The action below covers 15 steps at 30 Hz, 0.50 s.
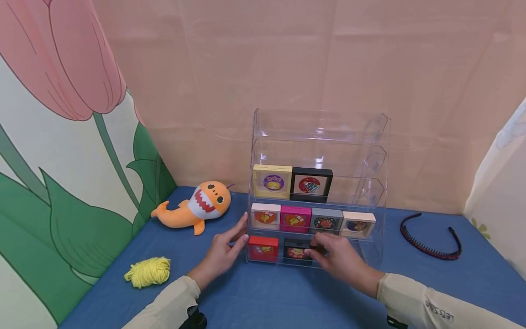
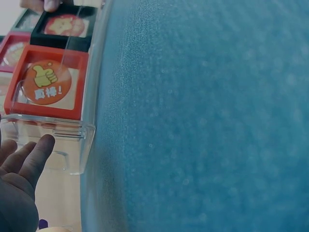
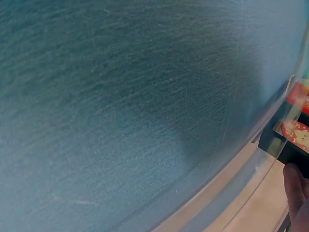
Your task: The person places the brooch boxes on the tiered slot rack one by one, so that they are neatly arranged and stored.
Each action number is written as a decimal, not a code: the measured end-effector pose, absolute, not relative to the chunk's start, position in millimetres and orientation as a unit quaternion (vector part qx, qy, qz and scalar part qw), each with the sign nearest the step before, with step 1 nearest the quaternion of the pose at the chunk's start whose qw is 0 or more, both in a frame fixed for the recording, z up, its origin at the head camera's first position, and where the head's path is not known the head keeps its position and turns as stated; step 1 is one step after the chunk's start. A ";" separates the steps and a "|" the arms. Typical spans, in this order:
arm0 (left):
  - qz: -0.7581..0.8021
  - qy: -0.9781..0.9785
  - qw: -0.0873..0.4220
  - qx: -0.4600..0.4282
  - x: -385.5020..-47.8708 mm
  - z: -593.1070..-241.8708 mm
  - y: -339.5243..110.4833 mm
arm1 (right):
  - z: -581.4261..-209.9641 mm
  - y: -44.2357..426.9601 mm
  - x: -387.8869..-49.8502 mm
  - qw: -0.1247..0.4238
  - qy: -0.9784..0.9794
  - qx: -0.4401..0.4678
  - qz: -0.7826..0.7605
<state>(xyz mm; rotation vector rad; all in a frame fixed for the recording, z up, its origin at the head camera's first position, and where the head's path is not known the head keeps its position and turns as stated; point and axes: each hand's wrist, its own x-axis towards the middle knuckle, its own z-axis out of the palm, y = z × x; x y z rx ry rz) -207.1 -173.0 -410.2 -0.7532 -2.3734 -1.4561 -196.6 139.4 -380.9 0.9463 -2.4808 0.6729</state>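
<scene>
A clear acrylic display rack (image 1: 320, 123) with stepped tiers stands on the blue-covered table. My right hand (image 1: 341, 258) pinches the right edge of a small black framed box (image 1: 295, 250) on the lowest tier; the box bears a red round badge. To its left, with a gap between, sits a red framed box (image 1: 263, 249), whose thumbs-up badge shows in the left wrist view. My left hand (image 1: 225, 250) is at the rack's lower left side, fingers extended, fingertips at the clear side panel. In the right wrist view, fingers (image 3: 293, 186) meet the black box's edge.
The middle tier holds white, magenta (image 1: 295, 219), grey and cream boxes. Above them stand a yellow box (image 1: 272, 182) and a black box (image 1: 311, 184). An orange plush shark (image 1: 193, 210) and yellow yarn (image 1: 149, 272) lie left, a dark headband (image 1: 431, 249) right.
</scene>
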 end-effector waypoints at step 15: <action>-0.494 -0.817 0.138 -0.263 -207.1 -410.5 -173.1 | -384.0 130.7 -197.9 0.193 -0.887 0.332 0.257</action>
